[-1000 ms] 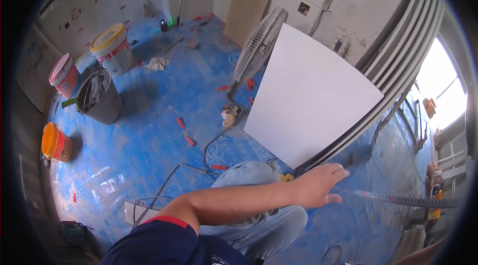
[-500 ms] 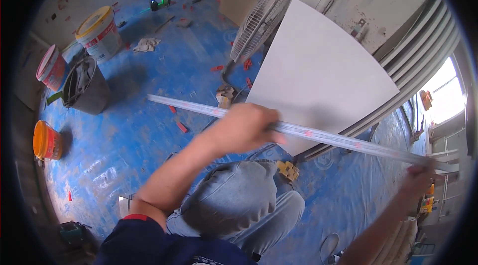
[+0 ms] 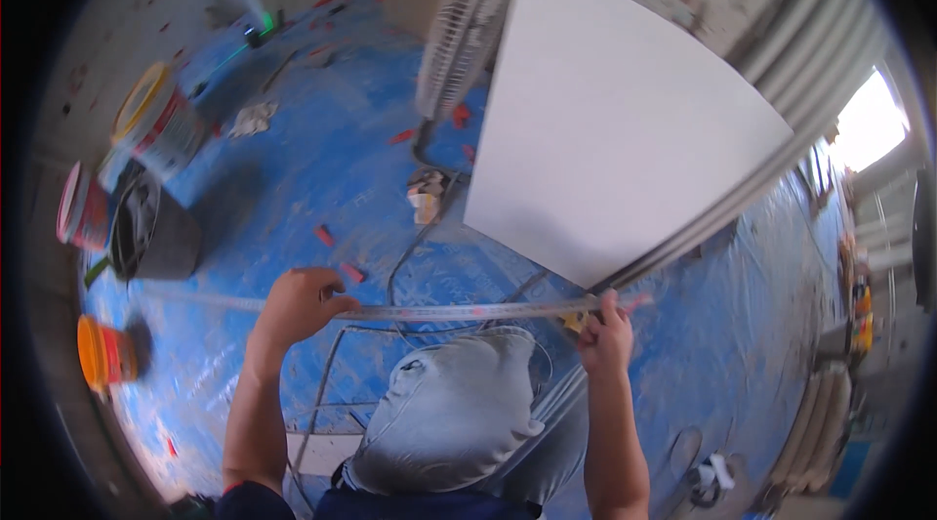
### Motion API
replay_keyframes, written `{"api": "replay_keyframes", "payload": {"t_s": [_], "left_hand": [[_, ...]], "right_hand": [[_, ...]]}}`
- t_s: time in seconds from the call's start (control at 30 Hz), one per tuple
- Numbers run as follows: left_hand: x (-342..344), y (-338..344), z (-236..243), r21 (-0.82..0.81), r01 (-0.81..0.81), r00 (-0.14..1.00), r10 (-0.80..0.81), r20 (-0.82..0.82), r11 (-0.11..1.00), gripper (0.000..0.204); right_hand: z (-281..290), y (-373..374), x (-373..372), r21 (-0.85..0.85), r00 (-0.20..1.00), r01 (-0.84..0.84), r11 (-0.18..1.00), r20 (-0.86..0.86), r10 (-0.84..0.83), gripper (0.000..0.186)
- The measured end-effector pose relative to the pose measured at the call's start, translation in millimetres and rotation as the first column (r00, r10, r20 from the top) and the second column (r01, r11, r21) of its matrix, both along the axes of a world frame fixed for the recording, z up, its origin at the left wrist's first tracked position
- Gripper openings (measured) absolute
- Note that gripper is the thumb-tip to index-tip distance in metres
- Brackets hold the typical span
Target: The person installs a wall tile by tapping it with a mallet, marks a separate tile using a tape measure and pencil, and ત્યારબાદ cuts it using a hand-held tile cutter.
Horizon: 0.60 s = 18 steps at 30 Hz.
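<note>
A long metal ruler (image 3: 459,310) is held level above the blue floor (image 3: 322,168), just in front of a big white tile (image 3: 615,120). The left hand (image 3: 298,303) is closed around it, and its other end is pinched by the right hand (image 3: 605,334).

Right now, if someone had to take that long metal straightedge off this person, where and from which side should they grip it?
Probably the bare middle stretch of the straightedge, from above. It lies roughly level across the raised knee, with the left hand around it and the right hand pinching it near the white tile. Between them the top is open; the knee crowds the underside.
</note>
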<state>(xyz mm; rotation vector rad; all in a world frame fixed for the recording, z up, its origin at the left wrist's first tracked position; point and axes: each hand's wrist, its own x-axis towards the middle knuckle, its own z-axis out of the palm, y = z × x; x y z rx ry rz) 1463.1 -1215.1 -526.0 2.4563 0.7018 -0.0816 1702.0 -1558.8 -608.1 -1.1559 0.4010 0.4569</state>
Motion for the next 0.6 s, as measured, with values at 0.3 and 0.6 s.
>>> {"api": "replay_keyframes", "payload": {"t_s": [0.3,0.6], "left_hand": [[29.0,-48.5,-48.6,-0.137,0.175,0.984,-0.169,0.05,0.975,0.021],[38.7,-68.6,-18.8,-0.116,0.044,0.933,0.0,0.359,0.992,0.022]], "right_hand": [[3.1,17.5,-10.6,-0.011,0.999,0.024,1.0,0.049,-0.023,0.037],[32.3,17.2,-34.5,0.253,0.989,-0.148,0.956,0.05,0.14,0.028]]}}
